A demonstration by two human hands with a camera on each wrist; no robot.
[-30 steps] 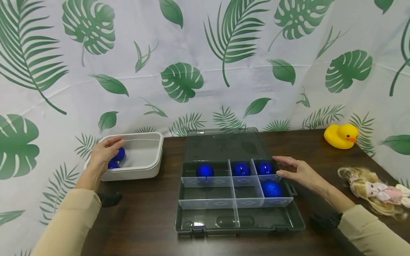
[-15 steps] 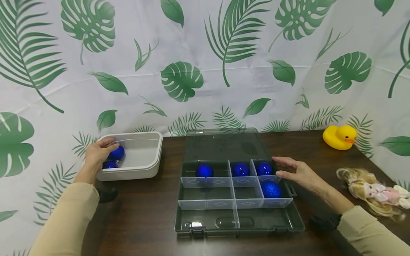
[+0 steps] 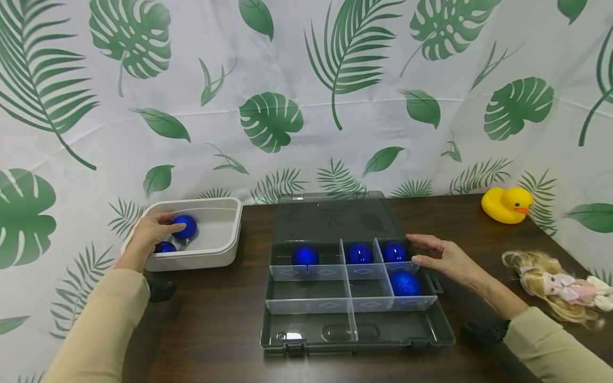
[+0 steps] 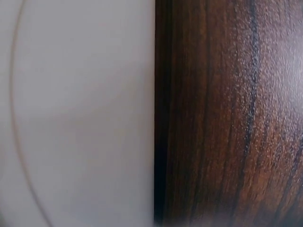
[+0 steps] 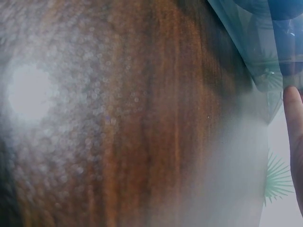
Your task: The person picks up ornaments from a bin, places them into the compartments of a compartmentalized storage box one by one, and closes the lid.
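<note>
In the head view my left hand (image 3: 152,232) reaches over the left side of a white plastic bin (image 3: 225,256). Its thumb and fingers pinch a blue Christmas bauble (image 3: 188,230) with a small silver cap. A second blue bauble (image 3: 165,247) lies below that hand, partly hidden. My right hand (image 3: 452,259) is at the right edge of a dark see-through compartment box (image 3: 306,348), fingers extended and holding nothing. Its finger (image 5: 294,113) shows beside the box corner in the right wrist view. Three baubles sit in the box's back row, and a glittery blue bauble (image 3: 405,283) in the middle row, right.
The box lid (image 3: 335,215) lies folded back toward the leaf-print cloth (image 3: 201,159). On the right of the brown table (image 3: 215,330) are a yellow rubber duck (image 3: 504,206) and a blond doll (image 3: 555,284). Pale dividers (image 3: 308,306) split the box.
The left hand has come down onto the bauble in the bin, and that bauble has shifted slightly to the right. The right hand stays at the box's edge.
</note>
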